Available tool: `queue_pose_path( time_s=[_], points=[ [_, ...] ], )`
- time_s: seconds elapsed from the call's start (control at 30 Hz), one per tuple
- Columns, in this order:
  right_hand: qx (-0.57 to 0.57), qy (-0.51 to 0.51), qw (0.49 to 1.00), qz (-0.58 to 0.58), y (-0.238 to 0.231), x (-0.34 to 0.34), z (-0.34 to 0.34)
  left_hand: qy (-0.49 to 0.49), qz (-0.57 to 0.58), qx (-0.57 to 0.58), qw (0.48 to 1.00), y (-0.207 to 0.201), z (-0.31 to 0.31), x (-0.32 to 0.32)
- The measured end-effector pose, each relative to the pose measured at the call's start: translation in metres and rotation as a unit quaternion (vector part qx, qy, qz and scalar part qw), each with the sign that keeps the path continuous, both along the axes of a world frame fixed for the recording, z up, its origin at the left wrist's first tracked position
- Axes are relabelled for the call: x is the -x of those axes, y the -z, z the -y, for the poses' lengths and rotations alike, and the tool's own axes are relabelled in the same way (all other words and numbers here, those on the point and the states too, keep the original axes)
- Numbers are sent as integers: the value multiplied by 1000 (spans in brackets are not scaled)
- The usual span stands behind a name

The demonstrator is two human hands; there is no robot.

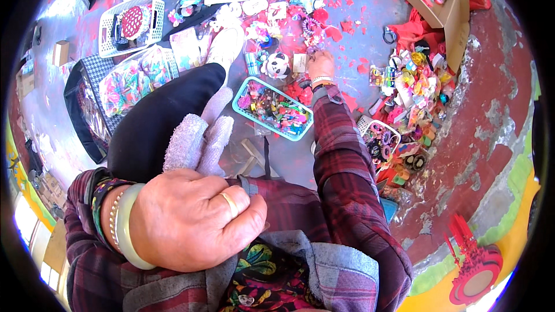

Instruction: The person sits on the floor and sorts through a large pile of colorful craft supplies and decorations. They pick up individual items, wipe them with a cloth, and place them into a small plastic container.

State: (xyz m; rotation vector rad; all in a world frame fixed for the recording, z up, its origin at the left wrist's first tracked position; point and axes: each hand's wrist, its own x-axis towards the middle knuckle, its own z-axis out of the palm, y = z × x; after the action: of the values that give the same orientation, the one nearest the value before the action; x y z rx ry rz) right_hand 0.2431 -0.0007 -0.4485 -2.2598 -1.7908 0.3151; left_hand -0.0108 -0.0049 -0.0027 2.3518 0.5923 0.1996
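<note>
My left hand [188,219], with a ring and bracelets, is closed in front of my body. It grips a fuzzy lilac cloth thing [186,141] with several finger-like lobes, which looks like a glove; its lower end is hidden by the hand. Farther off, my right hand [321,66] reaches down to the floor beside a heap of colourful hair ties [313,33]. Its fingers are curled, and what they hold is too small to make out. Between the hands stands a light blue basket [238,101] of small colourful hair accessories. A panda plush [276,65] lies behind it.
At the left are a white basket [105,33], a clear bag of colourful items [139,81] and a dark open bag [74,101]. On the right, a trinket pile [413,84] spreads below a cardboard box [458,29], near a small white basket [395,134].
</note>
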Motion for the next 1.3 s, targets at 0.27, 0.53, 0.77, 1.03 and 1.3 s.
queue_pose_path(
  time_s=[0.27,0.53,0.77,1.03,1.3],
  points=[
    [158,165,883,-410,-19,-39,-9,-6,22,13,1000,1,1,2],
    [282,-94,954,35,-40,2,-71,3,45,35,998,4,-3,1],
    [295,-76,951,47,-31,9,-74,-2,31,33,999,7,-6,5],
    [163,89,916,-355,-35,-20,-57,-8,-4,4,1000,-1,-3,2],
    [188,113,578,-786,-131,-67,-41,-9,-27,26,999,-7,-5,2]
  ],
)
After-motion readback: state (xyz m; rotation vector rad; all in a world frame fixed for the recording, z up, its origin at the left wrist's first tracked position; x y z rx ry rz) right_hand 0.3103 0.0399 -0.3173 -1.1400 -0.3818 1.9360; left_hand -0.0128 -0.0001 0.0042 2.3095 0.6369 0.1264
